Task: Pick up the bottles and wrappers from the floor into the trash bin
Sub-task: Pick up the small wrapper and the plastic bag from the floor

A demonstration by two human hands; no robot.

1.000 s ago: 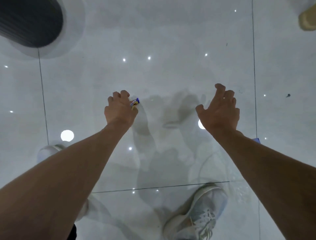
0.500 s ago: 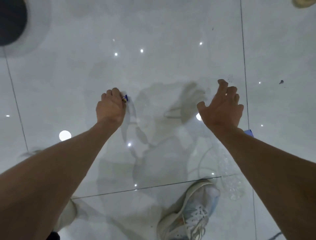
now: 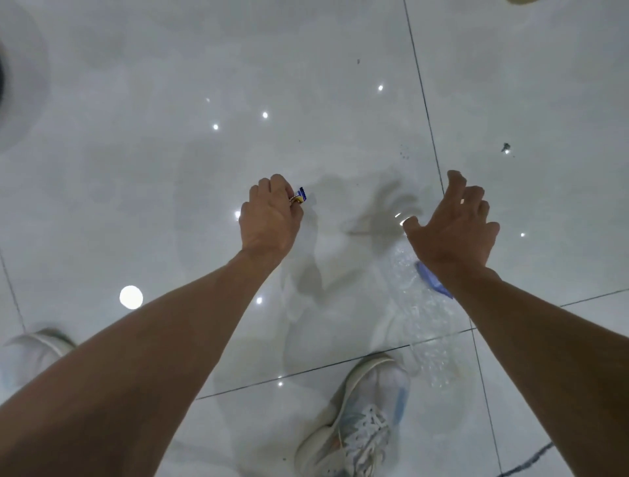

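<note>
My left hand (image 3: 270, 218) is closed on a small blue and yellow wrapper (image 3: 299, 196), which sticks out past the fingers. My right hand (image 3: 452, 228) is held above the floor with fingers spread and nothing in it. Below its wrist a crumpled clear plastic bottle (image 3: 418, 306) with a blue label (image 3: 434, 284) lies on the tiles, partly hidden by my right forearm. The dark trash bin (image 3: 1, 81) shows only as a sliver at the far left edge.
Glossy white floor tiles (image 3: 170, 170) reflect ceiling lights. My right shoe (image 3: 357, 418) stands at the bottom centre, and my left shoe (image 3: 30, 354) is blurred at the lower left. A small dark speck (image 3: 505, 148) lies right of the hands. A beige object (image 3: 520, 1) touches the top edge.
The view has swung right, so the trash bin has slid almost out of frame at the left. The clear bottle has come into view under my right wrist. My left hand still holds the wrapper.
</note>
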